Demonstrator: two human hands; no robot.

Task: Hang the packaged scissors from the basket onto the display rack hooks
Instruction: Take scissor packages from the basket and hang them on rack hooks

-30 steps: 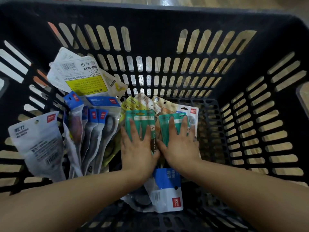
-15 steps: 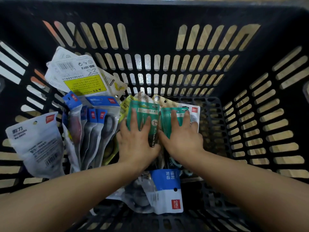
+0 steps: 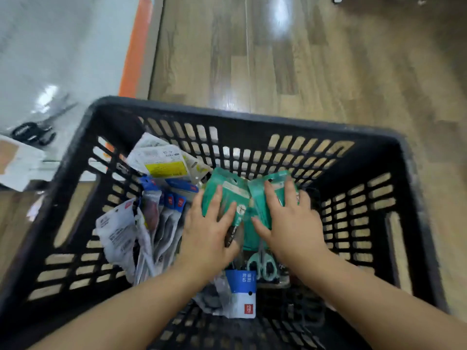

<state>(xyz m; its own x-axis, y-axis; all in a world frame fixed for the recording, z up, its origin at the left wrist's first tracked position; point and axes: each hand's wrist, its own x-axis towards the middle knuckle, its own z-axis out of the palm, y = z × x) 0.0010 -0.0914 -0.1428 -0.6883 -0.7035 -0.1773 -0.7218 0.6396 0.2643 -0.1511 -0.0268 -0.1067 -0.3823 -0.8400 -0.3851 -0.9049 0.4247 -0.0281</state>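
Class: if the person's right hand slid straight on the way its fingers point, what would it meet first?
Probably the far slotted wall of the black basket. The right hand grips a teal scissors pack, fingers aimed there; depth is unclear.

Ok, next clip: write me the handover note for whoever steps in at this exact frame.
Left hand: grip on the left teal scissors pack, fingers over its face.
Right hand: grip on the right teal scissors pack, held beside the first.
Both packs are inside the black basket, raised above the other stock.
In the basket too: blue-and-white packs leaning at the left wall, a yellow-label pack at the far left, one blue-top pack lying near the front.
Done: two packs picked out. No rack or hooks in view.
Left: lift them out, hang them, then the rest.
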